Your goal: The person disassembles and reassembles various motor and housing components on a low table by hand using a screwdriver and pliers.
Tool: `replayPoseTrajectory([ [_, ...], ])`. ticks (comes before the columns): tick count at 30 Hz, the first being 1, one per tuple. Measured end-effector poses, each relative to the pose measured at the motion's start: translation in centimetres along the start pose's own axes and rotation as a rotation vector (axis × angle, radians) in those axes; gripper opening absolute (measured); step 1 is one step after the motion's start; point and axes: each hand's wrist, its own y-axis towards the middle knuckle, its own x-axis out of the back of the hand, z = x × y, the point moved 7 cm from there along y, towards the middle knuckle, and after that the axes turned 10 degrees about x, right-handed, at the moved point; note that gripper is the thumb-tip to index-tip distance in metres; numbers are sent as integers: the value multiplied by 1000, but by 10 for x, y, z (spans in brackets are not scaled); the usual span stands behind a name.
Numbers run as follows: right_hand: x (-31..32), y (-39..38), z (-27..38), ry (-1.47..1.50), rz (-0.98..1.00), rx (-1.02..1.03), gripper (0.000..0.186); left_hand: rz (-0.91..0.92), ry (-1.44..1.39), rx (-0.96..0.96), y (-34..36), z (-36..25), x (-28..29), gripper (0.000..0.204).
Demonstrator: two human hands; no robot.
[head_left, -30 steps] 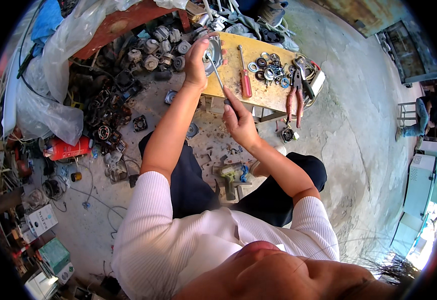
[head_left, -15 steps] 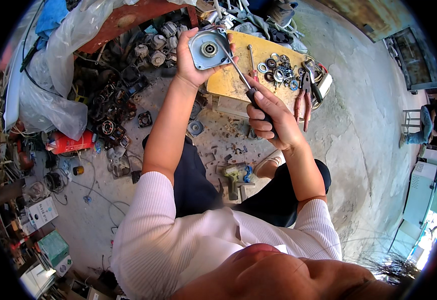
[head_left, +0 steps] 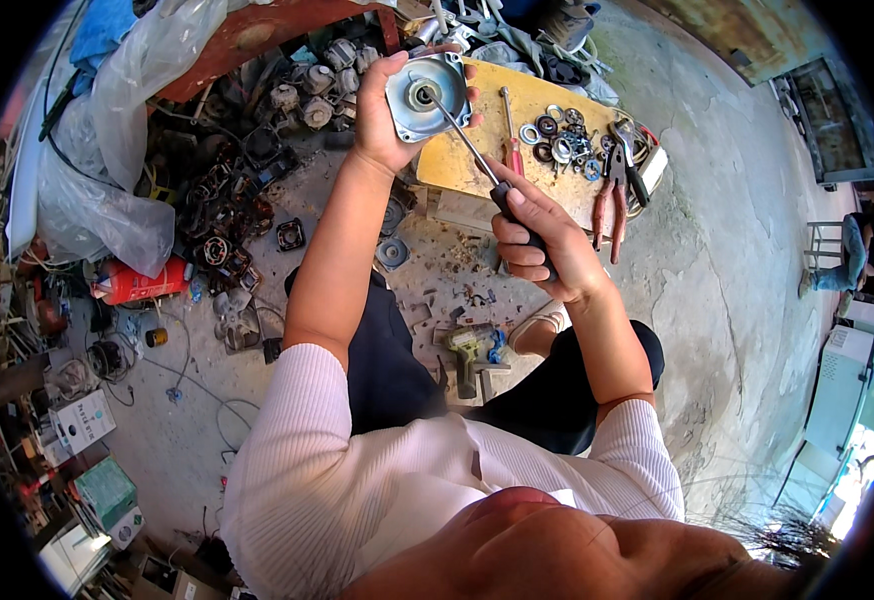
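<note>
My left hand (head_left: 381,125) grips a squarish metal motor end cover (head_left: 406,112) by its edges, hollow side turned up, above the far left part of a yellow-topped stool (head_left: 457,165). My right hand (head_left: 555,238) is wrapped round the black handle of a screwdriver (head_left: 474,152). Its long shaft slants up and left, and the tip is at the round hub in the middle of the cover. Whether the tip presses on the hub's inner edge or sits inside it, I cannot tell.
On the stool lie a red-handled screwdriver (head_left: 512,135), several bearings and rings (head_left: 561,148) and red-handled pliers (head_left: 612,195). A green cordless drill (head_left: 465,355) is on the floor between my legs. Piled motor parts (head_left: 227,210) and a red tank (head_left: 142,282) are at left.
The screwdriver tip has shifted from beside the hub, near the cover's right side, to the hub's centre. My left hand has tilted the cover and moved it slightly right.
</note>
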Motion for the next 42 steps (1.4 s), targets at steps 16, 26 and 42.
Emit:
replayPoseTrajectory([
  [16, 15, 9, -15, -437, -56, 181, 49, -184, 239, -150, 1, 5, -7, 56],
  [26, 31, -14, -2, -881, -238, 254, 49, -221, 97, -89, 19, 42, -5, 48],
  [42, 20, -19, 29, -1294, -464, -223, 49, -423, -58, -71, 17, 65, 13, 41],
])
